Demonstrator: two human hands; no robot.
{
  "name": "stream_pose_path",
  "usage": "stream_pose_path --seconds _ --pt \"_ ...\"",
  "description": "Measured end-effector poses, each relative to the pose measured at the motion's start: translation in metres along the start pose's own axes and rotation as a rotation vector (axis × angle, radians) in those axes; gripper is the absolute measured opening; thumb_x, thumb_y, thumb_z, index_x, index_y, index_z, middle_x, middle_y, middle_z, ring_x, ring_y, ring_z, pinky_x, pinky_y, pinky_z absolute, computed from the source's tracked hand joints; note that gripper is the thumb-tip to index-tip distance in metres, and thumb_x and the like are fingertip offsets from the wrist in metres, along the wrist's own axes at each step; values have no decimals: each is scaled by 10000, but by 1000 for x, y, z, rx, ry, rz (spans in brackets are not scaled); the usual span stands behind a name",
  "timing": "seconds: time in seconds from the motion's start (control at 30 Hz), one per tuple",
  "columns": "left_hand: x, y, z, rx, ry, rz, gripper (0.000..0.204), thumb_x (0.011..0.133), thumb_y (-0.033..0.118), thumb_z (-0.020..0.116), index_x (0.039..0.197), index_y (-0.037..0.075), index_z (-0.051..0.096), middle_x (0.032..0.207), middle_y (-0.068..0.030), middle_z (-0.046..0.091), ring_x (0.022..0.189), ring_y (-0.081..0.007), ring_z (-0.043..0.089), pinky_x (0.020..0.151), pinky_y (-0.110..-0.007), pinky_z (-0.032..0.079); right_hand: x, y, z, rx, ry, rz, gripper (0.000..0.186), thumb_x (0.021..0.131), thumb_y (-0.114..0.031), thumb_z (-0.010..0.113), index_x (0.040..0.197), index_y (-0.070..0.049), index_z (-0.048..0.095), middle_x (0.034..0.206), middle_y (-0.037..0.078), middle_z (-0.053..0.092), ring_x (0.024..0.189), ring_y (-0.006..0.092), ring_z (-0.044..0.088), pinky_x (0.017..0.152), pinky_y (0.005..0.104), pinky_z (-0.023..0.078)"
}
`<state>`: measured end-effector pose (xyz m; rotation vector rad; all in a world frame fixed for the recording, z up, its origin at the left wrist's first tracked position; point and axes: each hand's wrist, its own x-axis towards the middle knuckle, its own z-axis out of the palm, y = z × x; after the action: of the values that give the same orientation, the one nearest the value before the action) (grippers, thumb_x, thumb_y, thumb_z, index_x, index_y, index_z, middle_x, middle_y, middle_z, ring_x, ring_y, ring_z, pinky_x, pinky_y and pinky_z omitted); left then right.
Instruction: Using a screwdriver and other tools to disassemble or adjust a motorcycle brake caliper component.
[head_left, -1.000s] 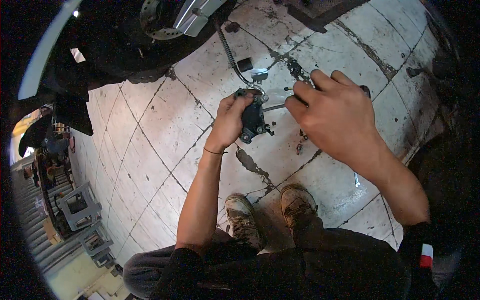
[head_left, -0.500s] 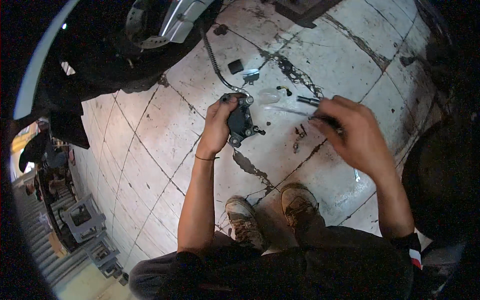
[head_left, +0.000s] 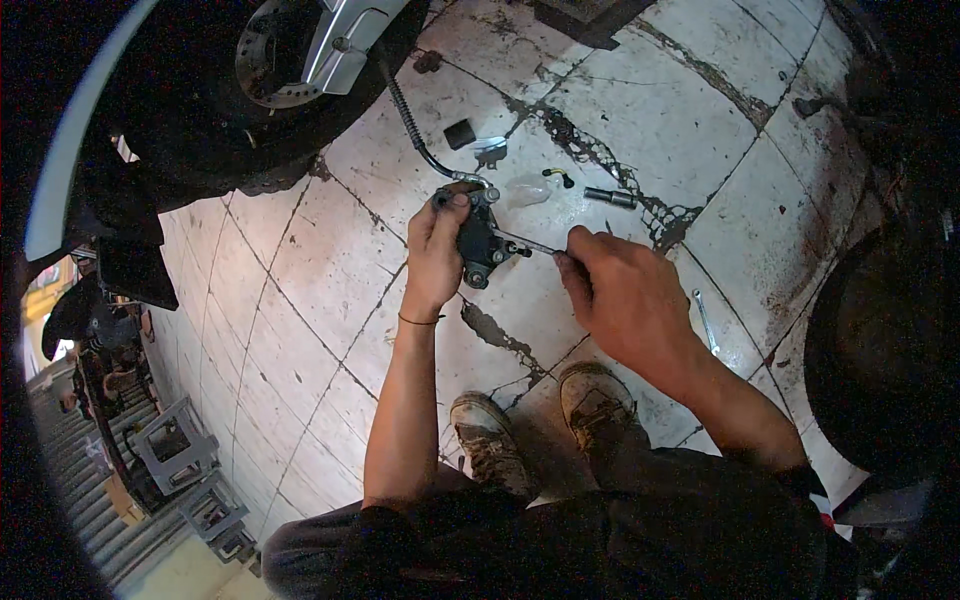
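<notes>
My left hand [head_left: 434,250] is closed around a dark brake caliper [head_left: 476,242], its thumb over the upper end. A brake hose [head_left: 409,118] runs down to a bolted fitting at the top of that caliper. To the right of it, my right hand [head_left: 628,290] pinches a thin metal tool [head_left: 535,243]. Its far tip reaches the caliper's right side, just above the small bleeder fitting. Whether the tip touches or sits in something, I cannot tell; the rest of the tool is hidden in my fingers.
On the tiled floor lie a dark metal socket [head_left: 610,197], a clear plastic piece [head_left: 527,189], a small black-and-yellow part [head_left: 558,178], a black block [head_left: 459,134] and a wrench [head_left: 706,321]. A motorcycle wheel [head_left: 290,130] stands at upper left, a dark tyre [head_left: 885,350] at right.
My right hand has moved left and down, bringing the thin tool against the caliper's right side. The socket it partly covered now shows fully on the floor. My left hand keeps its hold.
</notes>
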<state>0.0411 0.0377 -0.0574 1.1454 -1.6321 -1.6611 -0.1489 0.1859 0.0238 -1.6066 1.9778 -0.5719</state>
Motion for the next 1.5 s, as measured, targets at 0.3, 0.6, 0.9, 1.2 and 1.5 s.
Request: stream_pose_path --seconds 0.3,0.6,0.9,1.2,1.5 --pt "-22 9 0 -188 74 -180 341 1003 212 466 1120 -60 636 970 -48 648 887 -130 577 822 -282 467 -17 107 -43 -363 162 406 169 878 -190 625 935 -38 673 789 178 698 764 395 692 707 480 554" --pt "-4 14 20 -316 -19 -132 408 1007 270 430 1177 -55 608 962 -106 677 815 -160 651 775 -291 522 -10 30 -26 121 174 99 162 900 -203 641 903 -57 572 763 176 665 715 404 654 664 515 507" --pt "1 4 16 -121 36 -17 407 1012 300 457 1181 -40 604 969 -90 669 798 -168 643 736 -295 535 -10 14 -14 104 84 -38 142 916 -174 603 922 -42 550 804 188 643 732 402 642 664 519 512" --pt "-7 7 28 -38 88 0 428 1001 352 517 1181 -26 601 954 -84 667 812 -154 645 708 -300 546 7 20 -21 59 29 2 107 894 -124 618 903 -19 599 792 200 658 745 414 653 657 500 503" --pt "-8 9 21 -491 53 -186 450 999 317 390 1264 -11 545 1018 -143 668 855 -240 672 779 -377 570 -7 39 -35 342 217 101 106 892 -105 638 936 -8 633 762 189 675 659 358 663 623 425 520"
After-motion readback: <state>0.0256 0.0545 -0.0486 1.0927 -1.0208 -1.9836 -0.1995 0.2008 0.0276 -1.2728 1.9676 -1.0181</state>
